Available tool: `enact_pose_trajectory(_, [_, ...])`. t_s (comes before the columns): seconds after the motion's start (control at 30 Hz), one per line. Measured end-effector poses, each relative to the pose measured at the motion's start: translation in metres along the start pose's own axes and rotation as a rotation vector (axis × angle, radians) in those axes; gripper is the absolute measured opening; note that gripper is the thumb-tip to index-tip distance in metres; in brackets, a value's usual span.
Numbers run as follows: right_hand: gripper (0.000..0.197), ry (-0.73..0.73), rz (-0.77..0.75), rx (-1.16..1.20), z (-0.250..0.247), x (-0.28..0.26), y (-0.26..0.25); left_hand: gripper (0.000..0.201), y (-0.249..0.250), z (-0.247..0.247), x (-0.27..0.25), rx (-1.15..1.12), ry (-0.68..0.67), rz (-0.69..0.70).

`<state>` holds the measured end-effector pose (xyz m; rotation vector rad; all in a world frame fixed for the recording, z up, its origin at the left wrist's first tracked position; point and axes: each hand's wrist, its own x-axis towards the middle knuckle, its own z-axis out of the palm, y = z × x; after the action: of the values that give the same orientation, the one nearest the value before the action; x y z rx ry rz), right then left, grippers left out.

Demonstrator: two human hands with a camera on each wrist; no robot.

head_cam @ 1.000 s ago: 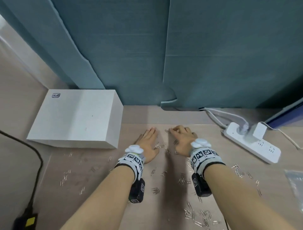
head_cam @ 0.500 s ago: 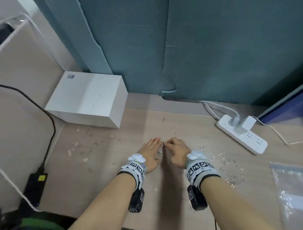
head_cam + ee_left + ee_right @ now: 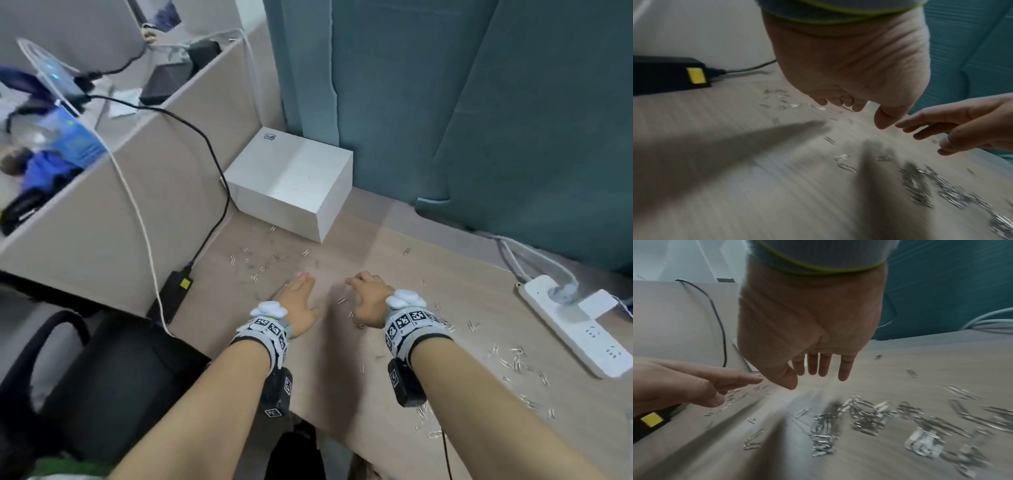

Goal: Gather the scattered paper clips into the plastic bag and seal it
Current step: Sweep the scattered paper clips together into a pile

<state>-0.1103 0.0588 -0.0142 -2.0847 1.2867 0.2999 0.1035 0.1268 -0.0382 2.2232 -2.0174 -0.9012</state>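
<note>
Head view: both hands sit palm-down side by side over the middle of the tabletop [image 3: 342, 394], close but apart. Left hand [image 3: 297, 306] flat, fingers straight and together. Right hand [image 3: 368, 298] looks slightly cupped from above; the right wrist view shows its fingers [image 3: 825, 365] hanging straight and loose, nothing held. The left wrist view shows the left fingers [image 3: 840, 100] only foreshortened under the palm, also empty, raised off the wood.

Clips [image 3: 513, 359] lie scattered: a loose patch toward the far-left corner near the box [image 3: 291, 181], a few between the hands, more along the right side beside the power strip [image 3: 579, 329], some at the near edge by the right forearm. The wrist views, blurred, show a dense pile of clips [image 3: 869, 417] below the right palm that the head view mostly hides behind the wrist.

No view shows the bag.

Black adapter [image 3: 178, 291] with a yellow label lies at the left edge, its cable running up over the partition [image 3: 102, 212]. Teal curtain [image 3: 479, 120] hangs along the far edge.
</note>
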Motion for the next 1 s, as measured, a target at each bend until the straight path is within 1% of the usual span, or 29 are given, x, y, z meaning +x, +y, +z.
enact_pose_trajectory(0.1, [0.075,-0.035,-0.037,-0.035,-0.003,0.028,-0.029,0.083,-0.039,-0.019,0.000,0.025,0.020,-0.086])
enact_pose_trajectory(0.17, [0.077,-0.058,-0.046,-0.055,-0.001,0.054,-0.047,0.085,-0.069,-0.029,0.014,0.028,0.029,-0.151])
enact_pose_trajectory(0.2, [0.077,-0.061,-0.047,-0.069,-0.001,0.060,-0.051,0.086,-0.076,-0.032,0.019,0.046,0.037,-0.165])
enact_pose_trajectory(0.27, [0.080,-0.035,-0.057,-0.071,0.003,0.078,-0.060,0.085,-0.095,-0.042,0.039,0.069,0.036,-0.169])
enact_pose_trajectory(0.37, [0.090,0.005,-0.042,-0.066,0.017,0.119,-0.075,0.081,-0.129,-0.059,0.086,0.107,0.052,-0.145])
enact_pose_trajectory(0.47, [0.089,0.026,-0.034,-0.095,0.020,0.142,-0.083,0.081,-0.147,-0.071,0.120,0.092,0.029,-0.117])
enact_pose_trajectory(0.63, [0.080,0.029,-0.026,-0.128,0.021,0.145,-0.088,0.084,-0.157,-0.078,0.145,0.099,-0.019,-0.070])
enact_pose_trajectory(0.73, [0.072,0.033,-0.007,-0.110,0.017,0.143,-0.090,0.083,-0.152,-0.080,0.138,0.089,-0.055,0.000])
enact_pose_trajectory(0.8, [0.069,0.018,0.012,-0.088,0.018,0.143,-0.089,0.077,-0.141,-0.081,0.127,0.084,-0.041,0.080])
enact_pose_trajectory(0.87, [0.064,0.002,0.032,-0.053,0.020,0.143,-0.090,0.071,-0.135,-0.087,0.119,0.123,0.025,0.139])
enact_pose_trajectory(0.9, [0.060,0.000,0.047,-0.030,0.022,0.146,-0.088,0.070,-0.136,-0.090,0.121,0.146,0.063,0.141])
enact_pose_trajectory(0.93, [0.056,-0.005,0.063,-0.014,0.024,0.147,-0.086,0.071,-0.138,-0.093,0.124,0.160,0.090,0.111])
enact_pose_trajectory(1.0, [0.053,0.003,0.076,-0.004,0.031,0.152,-0.081,0.077,-0.149,-0.094,0.137,0.151,0.105,-0.006])
